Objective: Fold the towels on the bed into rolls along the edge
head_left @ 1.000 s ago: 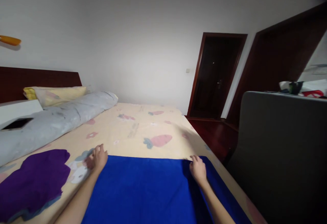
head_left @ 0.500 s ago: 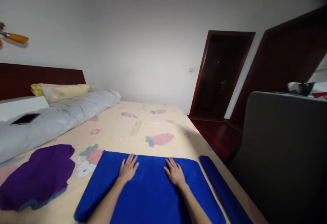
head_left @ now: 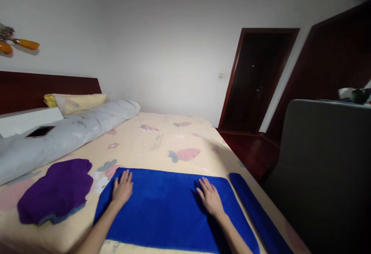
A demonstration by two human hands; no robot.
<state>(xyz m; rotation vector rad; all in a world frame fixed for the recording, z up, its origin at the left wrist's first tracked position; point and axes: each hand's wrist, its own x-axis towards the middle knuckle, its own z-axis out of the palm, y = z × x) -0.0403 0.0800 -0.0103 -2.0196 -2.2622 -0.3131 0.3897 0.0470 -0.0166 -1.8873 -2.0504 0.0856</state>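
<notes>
A blue cloth lies spread on the patterned bed sheet. My left hand rests near the cloth's far left corner, palm down with fingers apart. Over the right part of the cloth is my right hand, palm down, fingers spread, casting a shadow beside it. Neither hand grips anything. Right of the cloth, a long narrow blue piece lies along the bed's edge. A crumpled purple cloth with a grey-blue underside sits to the left.
A long grey roll carries a phone on the left, beside a white box and a pillow. At the right stands a grey panel. Beyond the bed is a dark door.
My left hand has slid left toward the cloth's corner, and my right hand has moved slightly right. The cloth's near edge now shows above the sheet. The view has shifted a little left.
</notes>
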